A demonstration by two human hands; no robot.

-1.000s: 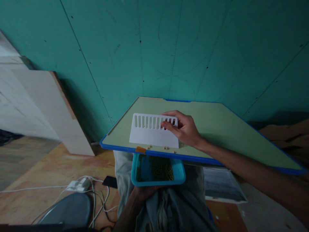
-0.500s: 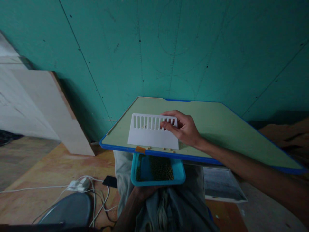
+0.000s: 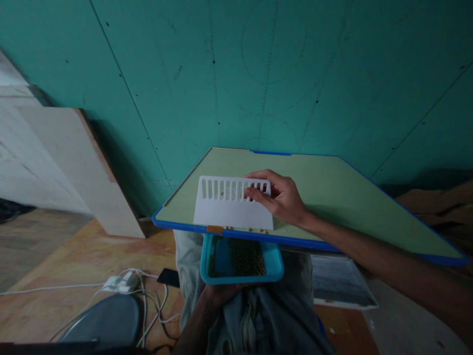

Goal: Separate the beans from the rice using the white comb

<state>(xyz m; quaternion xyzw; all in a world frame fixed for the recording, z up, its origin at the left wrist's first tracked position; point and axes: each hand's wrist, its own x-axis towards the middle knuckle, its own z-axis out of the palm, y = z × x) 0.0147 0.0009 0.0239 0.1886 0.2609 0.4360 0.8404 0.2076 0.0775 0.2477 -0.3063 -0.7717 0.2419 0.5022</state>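
Observation:
My right hand (image 3: 281,197) grips the right end of a white slotted plastic scraper (image 3: 231,207) that stands on a green board with a blue rim (image 3: 354,197). A few small yellowish beans (image 3: 254,230) lie at the board's near edge just in front of the scraper. Below that edge a teal tray (image 3: 275,264) holds a heap of dark green beans (image 3: 246,259). My left hand (image 3: 218,292) holds the tray from underneath, fingers mostly hidden.
A teal wall fills the background. A pale wooden board (image 3: 92,167) leans at the left. White cables and a power adapter (image 3: 120,283) lie on the wooden floor, by a dark phone (image 3: 168,277) and a round grey lid (image 3: 103,320). Papers (image 3: 340,286) lie at the right.
The scraper has slid toward the board's near edge, pushing the loose beans closer to the rim above the tray. The tray and left hand stay put.

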